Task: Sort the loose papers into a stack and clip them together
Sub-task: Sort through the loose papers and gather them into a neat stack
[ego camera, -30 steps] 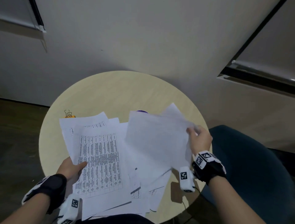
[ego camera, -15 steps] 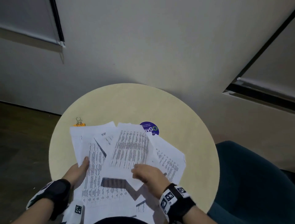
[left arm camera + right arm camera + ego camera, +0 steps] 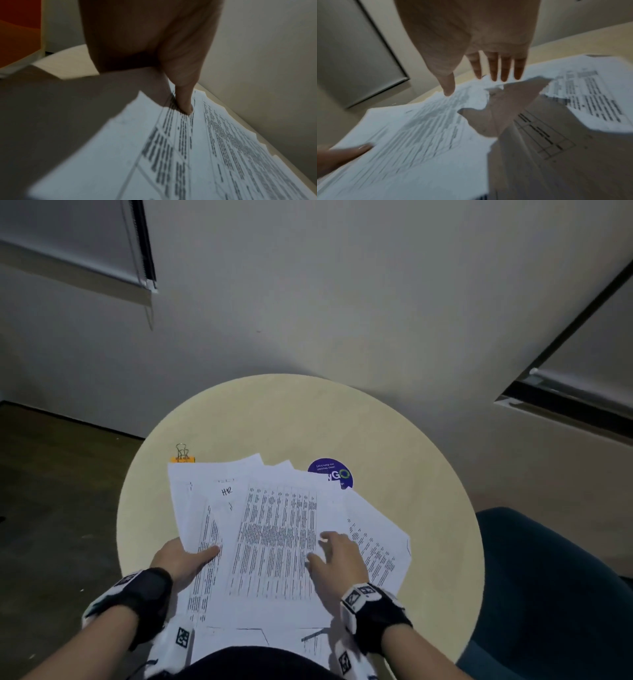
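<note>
Centrally, between the two hands, loose papers [image 3: 274,542] lie fanned and overlapping on a round pale desk [image 3: 281,419], edges not squared. Left hand [image 3: 183,558] sits at the near left edge of the spread; its thumb lies on top of a printed sheet, and the left wrist view shows that thumb [image 3: 184,102] pressing down on the print while the rest of the hand goes under the paper edge, so it looks pinched on the sheets, though the fingers beneath are hidden. Right hand [image 3: 337,556] rests over the right part of the top sheet [image 3: 277,539], a page of dense tabular print; the right wrist view shows its fingers [image 3: 493,67] straight and spread, thumb apart from them, holding nothing. Whether the palm touches the paper or sits just above it, cannot tell. Another printed sheet [image 3: 376,549] sticks out to the right of the right hand, angled. Beyond the left hand, a page with handwritten "HR" [image 3: 226,491] shows from under the top sheet. More sheets with ruled boxes poke out nearest the body, between the wrists. Binder clip [image 3: 182,456], orange with wire handles, lies on the desk past the far left corner of the papers, just touching or partly under their edge, well away from both hands. Round purple sticker [image 3: 330,472] lies beyond the right hand, partly covered by paper. Dark chair [image 3: 555,583] stands to the right of the right hand.
</note>
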`<state>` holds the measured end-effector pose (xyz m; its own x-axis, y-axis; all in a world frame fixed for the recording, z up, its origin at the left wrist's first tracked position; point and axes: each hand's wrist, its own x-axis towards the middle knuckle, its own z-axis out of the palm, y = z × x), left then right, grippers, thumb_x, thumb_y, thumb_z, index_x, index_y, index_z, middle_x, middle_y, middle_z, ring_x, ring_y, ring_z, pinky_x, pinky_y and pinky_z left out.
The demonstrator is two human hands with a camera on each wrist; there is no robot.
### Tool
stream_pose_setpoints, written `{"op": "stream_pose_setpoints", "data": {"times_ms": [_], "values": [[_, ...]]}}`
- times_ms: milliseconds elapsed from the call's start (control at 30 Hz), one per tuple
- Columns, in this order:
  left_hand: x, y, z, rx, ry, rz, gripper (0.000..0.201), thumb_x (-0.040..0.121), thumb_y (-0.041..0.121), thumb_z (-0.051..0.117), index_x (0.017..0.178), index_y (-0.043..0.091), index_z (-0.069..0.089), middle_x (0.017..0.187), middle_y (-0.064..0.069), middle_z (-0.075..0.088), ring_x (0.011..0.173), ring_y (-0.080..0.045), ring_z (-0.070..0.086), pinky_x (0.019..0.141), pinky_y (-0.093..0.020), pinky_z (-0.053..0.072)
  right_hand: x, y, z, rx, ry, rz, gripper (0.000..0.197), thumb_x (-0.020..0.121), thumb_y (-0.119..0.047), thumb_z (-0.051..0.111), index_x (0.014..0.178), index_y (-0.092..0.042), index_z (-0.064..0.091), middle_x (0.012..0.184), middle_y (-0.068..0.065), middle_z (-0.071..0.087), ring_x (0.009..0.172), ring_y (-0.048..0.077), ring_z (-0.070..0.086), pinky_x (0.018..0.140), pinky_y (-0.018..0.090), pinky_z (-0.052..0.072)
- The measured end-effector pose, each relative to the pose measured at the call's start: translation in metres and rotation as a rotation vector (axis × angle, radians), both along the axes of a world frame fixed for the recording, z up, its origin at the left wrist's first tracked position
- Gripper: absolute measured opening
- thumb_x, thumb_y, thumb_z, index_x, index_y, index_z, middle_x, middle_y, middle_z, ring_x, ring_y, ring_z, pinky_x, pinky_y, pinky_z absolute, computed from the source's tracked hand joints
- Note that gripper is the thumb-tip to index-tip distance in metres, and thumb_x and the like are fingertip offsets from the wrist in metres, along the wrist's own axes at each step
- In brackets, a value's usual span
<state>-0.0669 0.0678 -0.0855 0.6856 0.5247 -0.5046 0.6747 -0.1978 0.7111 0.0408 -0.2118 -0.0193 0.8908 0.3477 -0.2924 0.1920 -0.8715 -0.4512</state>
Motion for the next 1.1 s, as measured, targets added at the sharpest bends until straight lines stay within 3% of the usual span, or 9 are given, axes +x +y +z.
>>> {"op": "stream_pose_setpoints", "data": {"times_ms": [100,200,300,367,567,700,800,900,1100], "values": [[0.001,0.006,-0.006,0.006,0.037,-0.005,0.038,0.074,0.043,0.077,0.098,0.015,0.071,0.096,-0.006,0.074,0.084,-0.026,0.067,0.080,-0.034,0.053,0.007,-0.006,-0.003,-0.066,0.189,-0.237,0.095,0.073,-0.068,0.051,0.149,-0.020,0.022,0.151,0.003,0.027,0.138,0.025,0.031,0.104,0.041,0.037],[0.002,0.005,-0.004,0.011,0.028,-0.013,0.036,0.073,0.040,0.078,0.096,0.015,0.069,0.094,-0.005,0.073,0.084,-0.026,0.067,0.082,-0.036,0.053,0.013,0.002,-0.004,0.018,0.281,-0.307,0.089,0.071,-0.063,0.060,0.142,-0.017,0.032,0.139,0.006,0.043,0.118,0.024,0.051,0.087,0.035,0.048],[0.001,0.000,-0.002,0.027,0.014,0.019,0.033,0.075,0.036,0.078,0.100,0.015,0.068,0.096,-0.005,0.071,0.089,-0.028,0.065,0.079,-0.032,0.050,0.020,0.010,-0.003,-0.022,0.230,-0.235,0.032,0.075,-0.042,0.067,0.080,-0.015,0.050,0.077,0.000,0.051,0.058,0.012,0.045,0.051,0.025,0.034],[0.000,-0.001,-0.001,0.030,0.012,0.025,0.034,0.076,0.036,0.077,0.102,0.016,0.067,0.097,-0.004,0.070,0.091,-0.028,0.065,0.079,-0.032,0.050,0.024,0.011,-0.003,-0.086,0.275,-0.179,0.034,0.079,-0.035,0.065,0.063,-0.016,0.043,0.060,-0.002,0.044,0.047,0.012,0.039,0.047,0.023,0.030],[0.001,0.000,0.001,0.024,0.017,0.041,0.035,0.075,0.039,0.077,0.100,0.017,0.068,0.101,-0.005,0.072,0.090,-0.027,0.065,0.077,-0.031,0.048,0.039,-0.005,0.005,-0.034,0.275,-0.201,0.009,0.092,-0.017,0.054,0.085,-0.012,0.051,0.076,0.001,0.051,0.058,0.011,0.045,0.047,0.019,0.030],[0.001,-0.001,0.004,0.019,0.026,0.041,0.035,0.076,0.040,0.076,0.100,0.017,0.067,0.099,-0.004,0.072,0.090,-0.027,0.064,0.077,-0.031,0.048,0.043,-0.023,0.009,0.045,0.035,-0.341,0.022,0.085,-0.017,0.063,0.070,-0.017,0.046,0.066,-0.003,0.048,0.057,0.013,0.042,0.051,0.025,0.031],[0.000,-0.002,0.005,0.016,0.028,0.039,0.032,0.077,0.040,0.076,0.098,0.017,0.067,0.097,-0.004,0.072,0.086,-0.026,0.064,0.074,-0.031,0.048,0.048,-0.030,0.010,0.109,0.015,-0.357,0.016,0.091,-0.015,0.058,0.075,-0.015,0.061,0.070,0.001,0.062,0.067,0.020,0.055,0.060,0.027,0.040],[0.000,-0.003,0.005,0.011,0.021,0.046,0.031,0.078,0.041,0.074,0.097,0.017,0.067,0.097,-0.005,0.072,0.085,-0.025,0.064,0.073,-0.031,0.048,0.047,-0.030,0.006,0.104,0.074,-0.422,0.023,0.093,-0.007,0.052,0.071,-0.010,0.053,0.066,0.001,0.053,0.059,0.018,0.045,0.052,0.025,0.031],[0.002,-0.005,0.006,-0.044,0.009,0.135,0.046,0.084,0.055,0.061,0.110,0.017,0.067,0.110,-0.005,0.070,0.098,-0.029,0.062,0.079,-0.031,0.045,0.029,-0.001,-0.004,-0.098,0.354,-0.014,0.040,0.087,-0.004,0.048,0.056,-0.017,0.027,0.054,0.000,0.031,0.046,0.012,0.030,0.045,0.019,0.024]]}}
